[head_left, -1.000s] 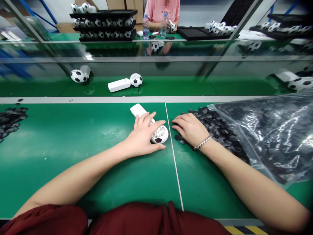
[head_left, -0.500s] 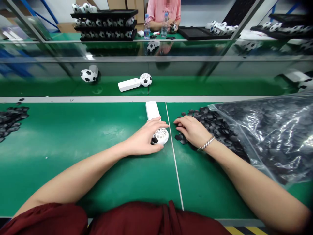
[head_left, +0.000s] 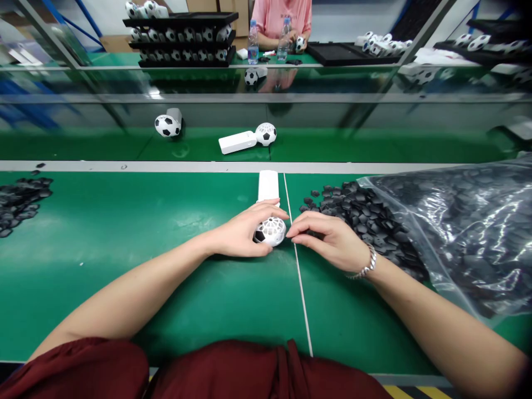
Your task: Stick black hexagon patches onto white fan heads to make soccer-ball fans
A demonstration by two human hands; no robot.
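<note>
A white handheld fan (head_left: 268,186) with a football-patterned round head lies on the green table, handle pointing away from me. My left hand (head_left: 245,230) curls around the head from the left, thumb at the near side and fingers over the neck. Open white lattice shows on top of the head, with a black patch on its left side. Just right of the head, my right hand (head_left: 324,235) pinches with thumb and fingertips together; whatever is between them is too small to make out. Behind that hand spreads a pile of small black plastic pieces (head_left: 361,213).
A clear plastic bag (head_left: 469,221) full of black pieces lies at the right. More black pieces (head_left: 20,205) lie far left. Beyond the pale strip, two football fans (head_left: 239,142) rest on a green surface. Across from me a person (head_left: 282,22) handles a ball-headed item beside stacked black trays (head_left: 183,39).
My right hand has come left from the black pile to the fan's head. The fan's handle has turned slightly. The two fans beyond the strip have shifted right.
</note>
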